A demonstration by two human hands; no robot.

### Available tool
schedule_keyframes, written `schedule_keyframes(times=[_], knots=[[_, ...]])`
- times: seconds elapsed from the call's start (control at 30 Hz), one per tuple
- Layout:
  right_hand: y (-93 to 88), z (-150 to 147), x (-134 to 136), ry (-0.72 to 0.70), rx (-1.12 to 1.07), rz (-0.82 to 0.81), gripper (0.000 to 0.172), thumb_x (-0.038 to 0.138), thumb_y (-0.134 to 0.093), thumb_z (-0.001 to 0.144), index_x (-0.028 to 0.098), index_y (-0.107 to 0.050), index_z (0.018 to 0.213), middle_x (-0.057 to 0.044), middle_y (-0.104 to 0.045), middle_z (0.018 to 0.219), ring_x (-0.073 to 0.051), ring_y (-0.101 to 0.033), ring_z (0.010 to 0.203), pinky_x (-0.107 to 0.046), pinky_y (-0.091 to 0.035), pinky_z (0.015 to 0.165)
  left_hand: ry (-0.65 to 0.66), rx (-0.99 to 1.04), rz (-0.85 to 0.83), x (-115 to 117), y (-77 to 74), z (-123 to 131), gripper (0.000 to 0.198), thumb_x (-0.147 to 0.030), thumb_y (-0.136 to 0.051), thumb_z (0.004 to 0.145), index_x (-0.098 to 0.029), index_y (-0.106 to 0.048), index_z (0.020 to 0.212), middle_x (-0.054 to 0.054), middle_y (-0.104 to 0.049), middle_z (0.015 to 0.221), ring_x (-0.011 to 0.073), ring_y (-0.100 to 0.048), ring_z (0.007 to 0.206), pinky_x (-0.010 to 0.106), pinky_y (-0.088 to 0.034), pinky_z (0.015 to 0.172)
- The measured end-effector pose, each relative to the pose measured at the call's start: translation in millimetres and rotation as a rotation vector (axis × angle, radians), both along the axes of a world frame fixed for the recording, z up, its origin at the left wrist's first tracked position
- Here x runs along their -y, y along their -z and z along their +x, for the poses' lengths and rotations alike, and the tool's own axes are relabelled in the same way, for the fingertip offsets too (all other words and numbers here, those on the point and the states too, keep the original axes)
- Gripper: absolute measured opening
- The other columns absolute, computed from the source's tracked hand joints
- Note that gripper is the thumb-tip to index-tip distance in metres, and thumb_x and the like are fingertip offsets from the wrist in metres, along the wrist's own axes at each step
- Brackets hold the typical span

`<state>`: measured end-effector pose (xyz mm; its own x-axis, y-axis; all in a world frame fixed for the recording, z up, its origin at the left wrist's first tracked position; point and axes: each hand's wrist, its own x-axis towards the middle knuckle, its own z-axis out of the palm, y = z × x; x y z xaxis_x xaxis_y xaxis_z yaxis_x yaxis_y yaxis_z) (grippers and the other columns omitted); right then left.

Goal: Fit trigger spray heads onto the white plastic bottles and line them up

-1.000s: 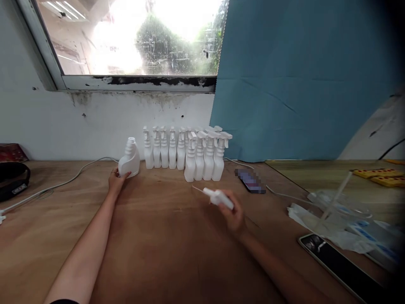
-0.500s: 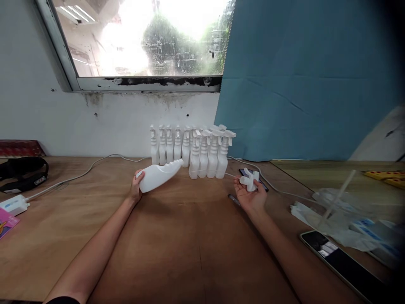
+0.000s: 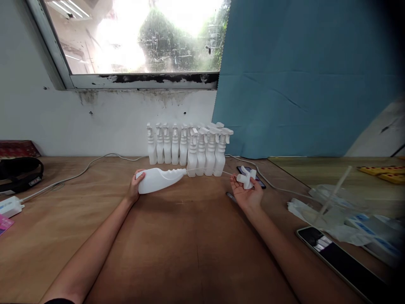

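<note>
My left hand is closed round the base of a white plastic bottle, which lies on its side in the air with its neck pointing right. In my right hand sits a white trigger spray head, held by the fingers. From the spray head a thin tube runs left in a slight arc, its far end at the bottle's mouth. Whether the tip is inside the mouth is too small to tell. Behind them, several white spray bottles with heads on stand upright in rows.
A dark phone and a grey pen-like thing lie by my right hand. Nearer on the right are a larger phone and plastic wrapping. A white power strip and a black strap are at left.
The bottle has tipped from neck-up towards level, its mouth now meeting the tube's end. The tube shows straighter across to it. The whole view has shifted slightly.
</note>
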<state>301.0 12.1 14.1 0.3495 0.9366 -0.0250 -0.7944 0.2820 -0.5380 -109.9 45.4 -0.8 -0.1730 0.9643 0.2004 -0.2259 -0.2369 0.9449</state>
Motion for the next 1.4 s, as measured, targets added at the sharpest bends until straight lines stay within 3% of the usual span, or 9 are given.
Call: schedule_keyframes(times=[0.2,0.4,0.57,0.73,0.93,1.13,1.3,1.4], knots=[[-1.3,-9.0,3.1,-0.057,0.104,0.017,0.020,0.032,-0.059,0.070,0.017,-0.061,0.082,-0.008,-0.070,0.081,-0.020,-0.067,0.083,-0.034,-0.058,0.076,0.008,-0.061,0.008,4.2,-3.1,2.7,0.046,-0.052,-0.069,0.067,-0.019,-0.057,0.096,0.000,-0.059,0.085,0.0141,-0.052,0.065,0.023,-0.037,0.056],[-0.4,-46.7,21.3,-0.384,0.400,-0.033,0.026,0.033,-0.065,0.074,0.016,-0.065,0.094,-0.007,-0.070,0.092,-0.017,-0.065,0.075,-0.026,-0.054,0.060,0.118,-0.148,-0.009,15.9,-0.6,24.1,0.045,-0.052,-0.068,0.068,-0.019,-0.058,0.096,0.001,-0.058,0.081,0.0142,-0.051,0.063,0.023,-0.035,0.053],[8.4,-70.6,33.7,-0.520,0.505,0.035,0.028,0.029,-0.064,0.075,0.014,-0.064,0.098,-0.008,-0.069,0.089,-0.020,-0.065,0.074,-0.032,-0.052,0.064,0.146,-0.188,0.002,21.7,1.9,38.0,0.037,-0.048,-0.067,0.071,-0.019,-0.058,0.093,0.001,-0.057,0.079,0.0140,-0.050,0.064,0.022,-0.036,0.053],[12.9,-72.8,37.7,-0.558,0.528,0.029,0.028,0.022,-0.071,0.067,0.016,-0.063,0.093,-0.005,-0.068,0.087,-0.019,-0.063,0.073,-0.032,-0.049,0.065,0.149,-0.214,-0.007,23.8,0.5,39.6,0.036,-0.047,-0.068,0.070,-0.020,-0.059,0.092,0.000,-0.056,0.079,0.0142,-0.049,0.063,0.022,-0.035,0.053],[11.5,-76.6,40.4,-0.518,0.619,-0.033,0.039,0.019,-0.082,0.053,0.015,-0.061,0.086,0.001,-0.060,0.072,-0.010,-0.051,0.059,-0.024,-0.037,0.051,0.167,-0.231,-0.012,29.4,-2.6,44.1,0.037,-0.048,-0.068,0.068,-0.021,-0.059,0.092,0.001,-0.058,0.082,0.0156,-0.051,0.065,0.024,-0.037,0.056],[11.2,-74.5,40.5,-0.535,0.695,-0.048,0.034,0.034,-0.079,0.062,0.015,-0.057,0.080,0.004,-0.051,0.059,-0.006,-0.038,0.044,-0.022,-0.019,0.041,0.172,-0.240,0.014,34.2,-3.3,47.2,0.036,-0.047,-0.067,0.069,-0.021,-0.059,0.092,0.001,-0.058,0.082,0.0157,-0.051,0.066,0.024,-0.038,0.056],[12.8,-72.7,40.5,-0.489,0.677,-0.048,0.046,0.027,-0.083,0.055,0.017,-0.056,0.091,0.003,-0.058,0.072,-0.008,-0.045,0.053,-0.021,-0.026,0.044,0.148,-0.245,0.030,36.1,-2.8,47.8,0.033,-0.046,-0.067,0.071,-0.021,-0.059,0.092,0.002,-0.058,0.085,0.0158,-0.051,0.067,0.023,-0.038,0.056],[11.0,-73.1,41.4,-0.500,0.734,-0.067,0.041,0.030,-0.081,0.056,0.016,-0.057,0.085,0.004,-0.056,0.064,-0.006,-0.042,0.047,-0.022,-0.023,0.043,0.142,-0.253,0.033,36.8,-3.5,48.6,0.034,-0.047,-0.067,0.070,-0.021,-0.059,0.092,0.002,-0.059,0.085,0.0168,-0.051,0.068,0.024,-0.038,0.057]])
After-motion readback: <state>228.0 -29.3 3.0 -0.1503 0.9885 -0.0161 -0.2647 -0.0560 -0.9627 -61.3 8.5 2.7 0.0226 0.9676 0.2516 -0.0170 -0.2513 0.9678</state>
